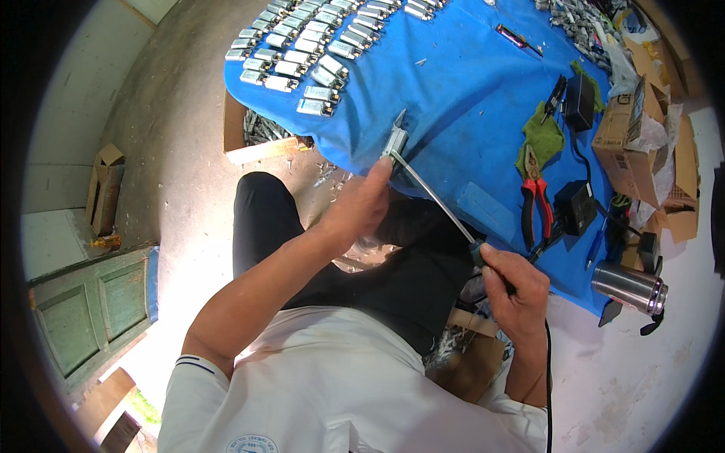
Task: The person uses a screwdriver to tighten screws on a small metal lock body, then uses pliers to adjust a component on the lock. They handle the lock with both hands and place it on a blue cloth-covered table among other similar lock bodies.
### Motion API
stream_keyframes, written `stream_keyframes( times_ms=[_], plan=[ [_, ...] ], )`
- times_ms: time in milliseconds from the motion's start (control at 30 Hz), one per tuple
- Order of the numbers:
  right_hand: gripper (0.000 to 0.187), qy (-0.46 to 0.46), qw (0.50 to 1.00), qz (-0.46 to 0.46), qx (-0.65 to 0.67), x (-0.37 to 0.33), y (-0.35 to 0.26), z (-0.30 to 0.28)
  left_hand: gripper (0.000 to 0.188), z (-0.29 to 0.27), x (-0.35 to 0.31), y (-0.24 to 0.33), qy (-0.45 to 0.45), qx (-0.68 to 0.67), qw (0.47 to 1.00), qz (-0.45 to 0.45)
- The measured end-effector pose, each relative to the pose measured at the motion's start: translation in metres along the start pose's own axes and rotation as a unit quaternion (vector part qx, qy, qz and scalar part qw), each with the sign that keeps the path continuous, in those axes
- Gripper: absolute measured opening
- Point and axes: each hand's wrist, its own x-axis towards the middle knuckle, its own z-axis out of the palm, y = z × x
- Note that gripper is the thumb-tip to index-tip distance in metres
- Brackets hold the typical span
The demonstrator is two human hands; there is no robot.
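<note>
My left hand (361,202) is closed around the near end of a small pale grey casing (396,141) with a pointed far end, held at the near edge of the blue-covered table. In my right hand (519,291) is a dark-handled screwdriver (434,198) with a long metal shaft. Its shaft slants up and left, and the tip meets the casing beside my left thumb. My left fingers are mostly hidden behind the hand.
Rows of small silver battery cells (317,36) lie at the far left of the blue cloth (445,83). Red-handled pliers (536,200), a green rag (542,140), black adapters (578,208) and a steel flask (628,287) lie at right. A cardboard box (260,153) of scraps stands below the table's left edge.
</note>
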Motion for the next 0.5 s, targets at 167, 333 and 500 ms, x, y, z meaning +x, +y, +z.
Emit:
stream_keyframes(
  times_ms=[167, 333, 500],
  plan=[
    [0.027, -0.005, 1.000, -0.006, 0.003, 0.003, 0.008, 0.000, 0.062, 0.005, -0.001, 0.005, 0.021, 0.037, 0.999, 0.021],
    [0.025, -0.013, 0.999, 0.015, 0.032, 0.007, 0.012, 0.002, 0.062, 0.004, 0.007, -0.001, 0.052, 0.061, 0.995, 0.056],
    [0.024, -0.042, 0.994, 0.086, 0.058, 0.007, 0.011, -0.001, 0.062, 0.008, 0.008, -0.001, 0.077, 0.068, 0.991, 0.084]
  ],
)
